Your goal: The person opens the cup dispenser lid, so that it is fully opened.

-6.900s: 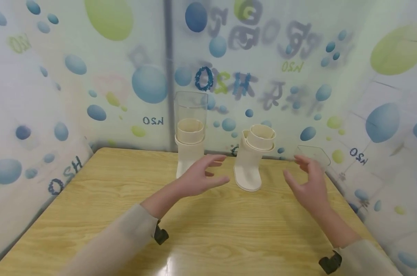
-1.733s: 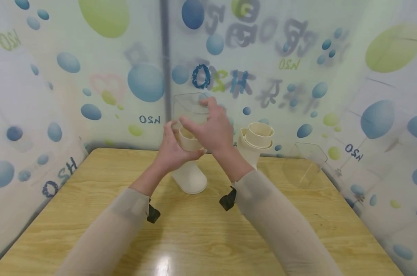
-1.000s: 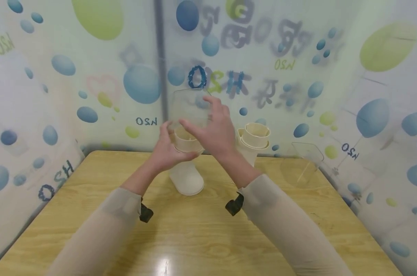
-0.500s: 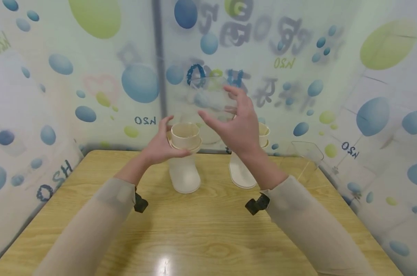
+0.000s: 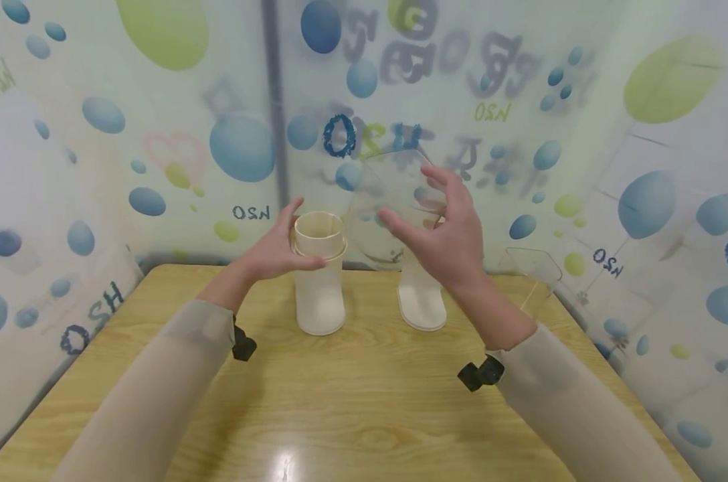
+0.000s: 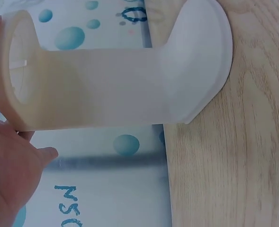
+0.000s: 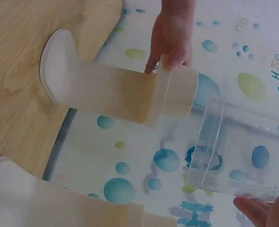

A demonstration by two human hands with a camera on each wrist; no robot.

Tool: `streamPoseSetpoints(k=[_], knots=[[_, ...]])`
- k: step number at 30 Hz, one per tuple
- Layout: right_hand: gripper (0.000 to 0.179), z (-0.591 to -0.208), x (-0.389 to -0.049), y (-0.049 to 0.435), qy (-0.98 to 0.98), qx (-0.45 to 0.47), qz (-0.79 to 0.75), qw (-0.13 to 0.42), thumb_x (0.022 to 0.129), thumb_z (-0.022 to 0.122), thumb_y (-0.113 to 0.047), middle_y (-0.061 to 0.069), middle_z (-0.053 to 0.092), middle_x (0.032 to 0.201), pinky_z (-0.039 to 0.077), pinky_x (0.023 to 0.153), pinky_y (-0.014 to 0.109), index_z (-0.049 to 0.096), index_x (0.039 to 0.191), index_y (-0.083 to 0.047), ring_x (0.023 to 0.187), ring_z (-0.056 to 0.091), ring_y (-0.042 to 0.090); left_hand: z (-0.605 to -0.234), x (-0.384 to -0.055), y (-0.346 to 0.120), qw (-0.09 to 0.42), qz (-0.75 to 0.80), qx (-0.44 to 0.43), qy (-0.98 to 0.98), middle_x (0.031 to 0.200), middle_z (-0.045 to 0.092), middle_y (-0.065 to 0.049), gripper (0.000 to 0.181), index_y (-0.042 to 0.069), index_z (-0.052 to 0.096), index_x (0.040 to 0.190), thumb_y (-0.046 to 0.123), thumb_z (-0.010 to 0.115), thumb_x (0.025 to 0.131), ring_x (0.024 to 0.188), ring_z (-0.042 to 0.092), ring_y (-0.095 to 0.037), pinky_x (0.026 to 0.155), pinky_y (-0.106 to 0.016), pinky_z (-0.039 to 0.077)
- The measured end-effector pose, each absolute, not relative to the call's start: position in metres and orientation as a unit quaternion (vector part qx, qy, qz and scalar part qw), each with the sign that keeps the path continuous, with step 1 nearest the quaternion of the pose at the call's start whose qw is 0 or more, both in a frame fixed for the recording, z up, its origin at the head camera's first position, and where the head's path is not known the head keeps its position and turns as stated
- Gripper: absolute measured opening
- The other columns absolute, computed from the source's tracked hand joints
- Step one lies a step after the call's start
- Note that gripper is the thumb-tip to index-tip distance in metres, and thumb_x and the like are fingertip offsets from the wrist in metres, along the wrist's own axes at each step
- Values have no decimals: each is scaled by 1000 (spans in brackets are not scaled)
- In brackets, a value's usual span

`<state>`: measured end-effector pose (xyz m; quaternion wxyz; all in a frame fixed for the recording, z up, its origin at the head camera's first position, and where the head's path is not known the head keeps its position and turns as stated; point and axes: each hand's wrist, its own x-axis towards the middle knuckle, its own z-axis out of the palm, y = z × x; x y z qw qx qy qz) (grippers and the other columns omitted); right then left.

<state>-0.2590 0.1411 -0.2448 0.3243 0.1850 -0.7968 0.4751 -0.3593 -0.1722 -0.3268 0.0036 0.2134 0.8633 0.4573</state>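
Note:
My left hand (image 5: 274, 251) grips the round collar of a cream plastic stand (image 5: 320, 294), which stands upright on the table with a short cup-like ring on top. In the right wrist view the left thumb lies over that collar (image 7: 160, 92). My right hand (image 5: 451, 234) holds a clear, open-ended container (image 5: 385, 187) in the air, tilted, right of the stand's top and apart from it. In the right wrist view, fingers (image 7: 255, 210) are at the wall of the container (image 7: 243, 146). A second cream stand (image 5: 422, 301) is partly hidden behind the container and the right hand.
Another clear container (image 5: 535, 264) stands at the table's back right, partly behind my right forearm. The wooden table (image 5: 340, 402) ends at a pale wall (image 5: 231, 87) printed with blue and green drops. Black wrist cameras (image 5: 481, 373) sit on both cuffs.
Both hands were apart from the stands, then came to the left stand. My right hand has taken the clear container off its top and moved right with it; my left hand stays at the collar.

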Motion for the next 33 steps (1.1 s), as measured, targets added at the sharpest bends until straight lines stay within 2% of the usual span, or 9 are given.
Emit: streamPoseSetpoints(k=[5,10,14,17,19,24,26,33], knots=[[79,-252,-253,152,-804,170,474,317,87,92,-44,-4,56,160,61,89,44,57,156,-27,125,71,21,-337,-354,-168,-22,487,180,854,179,25,-21,138,22,-5,178,42,95,85,160,36,-43,130,-67,30],[76,-259,-244,164,-802,170,481,312,89,91,-38,-9,56,160,58,83,30,56,156,-28,124,72,22,-352,-344,-163,-64,518,137,842,170,39,-18,127,11,17,176,50,95,84,152,44,-40,125,-63,40],[76,-266,-236,175,-805,167,477,312,89,91,-36,-10,56,159,55,79,22,56,156,-30,126,72,25,-358,-343,-160,-79,529,135,834,163,47,-16,115,10,29,172,49,94,85,146,49,-37,119,-60,46],[75,-273,-229,184,-813,163,466,308,90,91,-34,-10,57,159,55,78,21,56,156,-30,124,73,26,-360,-345,-159,-75,535,140,830,164,46,-16,113,12,28,173,47,93,87,147,48,-38,121,-61,45],[75,-279,-224,191,-822,158,457,302,90,91,-34,-9,56,159,53,76,20,55,157,-30,117,73,24,-360,-346,-159,-65,538,140,828,166,46,-16,113,14,25,174,47,92,88,150,48,-39,122,-62,44],[76,-296,-209,208,-846,137,427,287,90,91,-33,-3,58,159,48,70,21,56,157,-24,102,61,18,-360,-348,-160,-39,544,140,826,168,45,-16,116,22,17,177,51,89,91,155,45,-41,124,-64,42],[76,-304,-204,215,-855,130,416,280,90,92,-32,0,59,158,47,71,23,56,157,-21,102,59,16,-359,-348,-160,-32,544,138,827,169,45,-17,117,24,14,177,53,88,91,156,44,-41,124,-64,42],[78,-335,-188,243,-879,98,389,259,90,93,-32,3,60,157,53,75,21,55,157,-19,110,67,15,-361,-347,-165,-13,539,132,832,170,42,-22,119,32,7,178,53,87,93,156,43,-44,123,-66,42]])
